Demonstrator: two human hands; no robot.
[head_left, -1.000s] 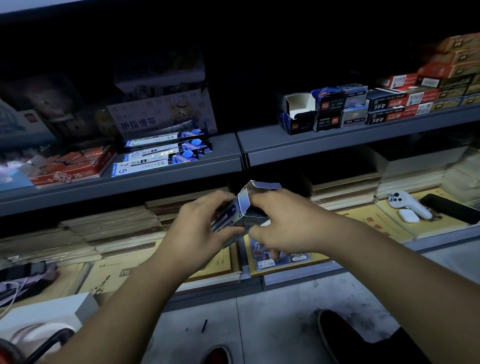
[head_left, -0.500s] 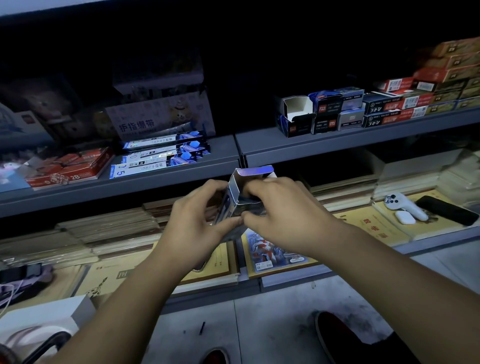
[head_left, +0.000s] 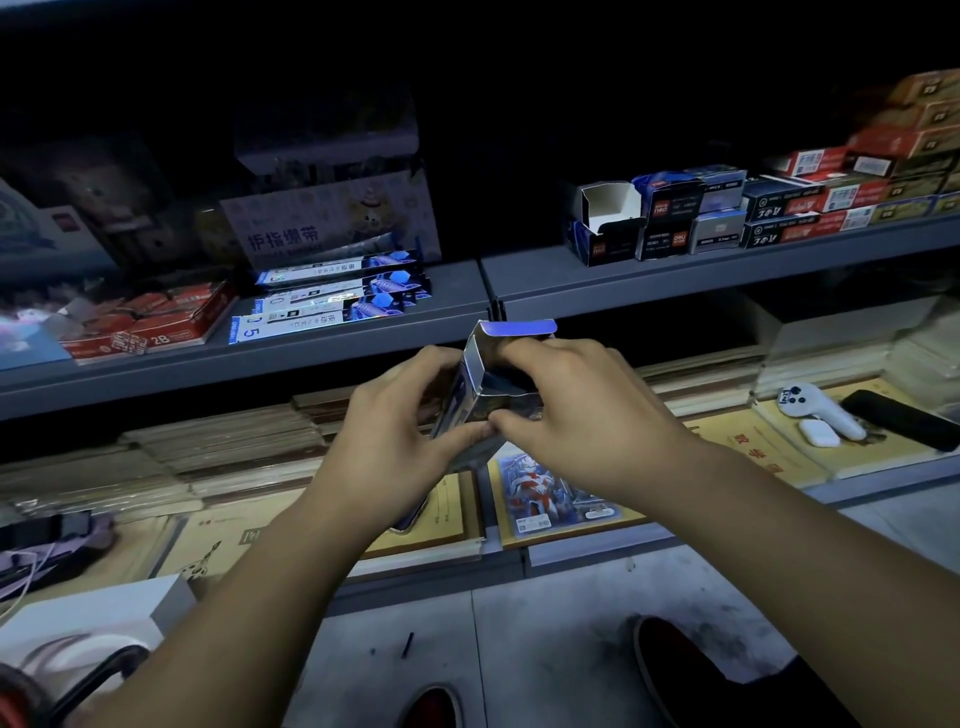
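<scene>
Box (head_left: 480, 387) long axis runs up and away, open flap (head_left: 517, 328) on top; left hand (head_left: 384, 441) has its grip closed round the side, right hand (head_left: 576, 410) pinches the mouth, nearer the flap.

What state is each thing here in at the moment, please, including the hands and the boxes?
small box: held between both hands, top open, flap up.
left hand: grips the small box's side.
right hand: pinches the small box's open rim.
display box: open, on the upper shelf.
earbud case: closed, on the lower shelf.
phone: lying flat, screen dark.
</scene>
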